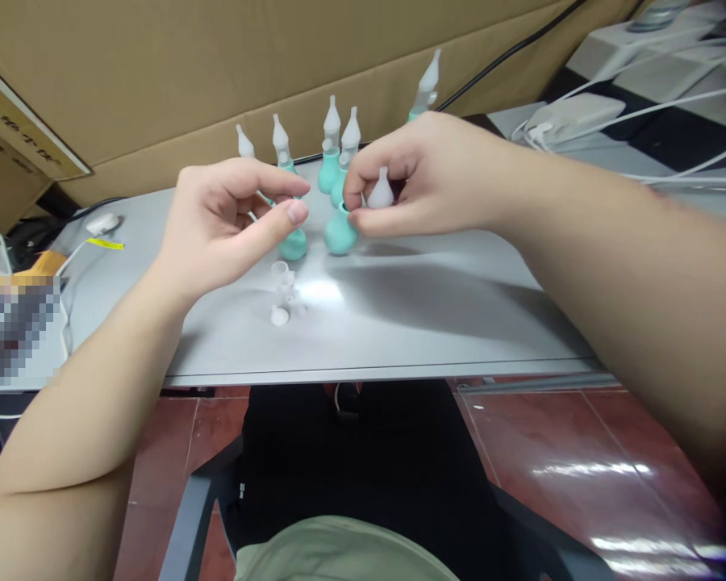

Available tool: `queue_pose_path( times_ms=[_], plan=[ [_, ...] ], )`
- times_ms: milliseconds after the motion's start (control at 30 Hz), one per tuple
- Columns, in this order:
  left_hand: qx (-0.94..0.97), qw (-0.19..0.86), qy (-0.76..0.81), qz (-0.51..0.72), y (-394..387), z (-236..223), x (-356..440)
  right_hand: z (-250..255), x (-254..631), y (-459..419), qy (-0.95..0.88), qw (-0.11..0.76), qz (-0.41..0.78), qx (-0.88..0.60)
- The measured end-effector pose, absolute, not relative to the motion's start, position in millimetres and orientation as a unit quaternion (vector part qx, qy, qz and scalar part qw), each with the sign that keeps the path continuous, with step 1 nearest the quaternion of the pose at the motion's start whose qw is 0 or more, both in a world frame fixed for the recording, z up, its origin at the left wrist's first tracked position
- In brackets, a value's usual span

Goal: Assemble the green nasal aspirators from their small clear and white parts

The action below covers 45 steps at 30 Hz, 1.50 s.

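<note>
My right hand [423,173] pinches a white silicone tip [380,192] between thumb and fingers, right above a teal bulb [340,231] that stands on the grey table [399,315]. My left hand [227,218] hovers beside it with fingers curled and thumb out, holding nothing I can see; a second teal bulb [294,244] sits just under its thumb. Several finished teal aspirators with white tips [332,145] stand in a row behind the hands. A few small white plastic parts [282,292] lie on the table in front of the left hand.
A cardboard box wall [218,73] rises behind the table. White power adapters and cables [581,117] lie at the right rear. A white mouse [102,223] and yellow tag sit at the left. The table's front edge runs above red floor tiles and a black chair.
</note>
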<state>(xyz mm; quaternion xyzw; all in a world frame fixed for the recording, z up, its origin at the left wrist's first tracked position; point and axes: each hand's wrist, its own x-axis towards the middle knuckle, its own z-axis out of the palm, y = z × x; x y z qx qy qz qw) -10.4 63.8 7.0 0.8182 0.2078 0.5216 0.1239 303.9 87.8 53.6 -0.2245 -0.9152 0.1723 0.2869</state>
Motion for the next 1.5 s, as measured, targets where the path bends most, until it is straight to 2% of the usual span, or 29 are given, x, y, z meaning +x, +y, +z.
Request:
queue_pose_path(
  times_ms=[167,333,600,667,867,1100,1333,1500],
  plan=[
    [0.807,0.183,0.248,0.504,40,17,-4,53,304,93,-0.924,0.234,0.125,-0.275],
    [0.820,0.162,0.237,0.495,47,15,-7,59,299,80,-0.911,0.188,0.116,-0.347],
    [0.830,0.132,0.149,0.520,53,6,-2,59,295,79,-0.911,0.190,0.091,-0.353],
    [0.831,0.139,0.166,0.512,47,10,-1,58,297,81,-0.912,0.192,0.099,-0.349],
    [0.838,0.199,0.219,0.459,47,18,-10,58,303,80,-0.906,0.275,0.135,-0.293],
    [0.810,0.295,0.218,0.457,48,14,-7,50,286,69,-0.868,0.364,0.267,-0.207],
    [0.783,0.361,0.258,0.437,27,31,4,46,283,68,-0.856,0.384,0.277,-0.210],
    [0.784,0.334,0.274,0.445,33,26,1,45,281,68,-0.850,0.401,0.284,-0.190]
  ],
)
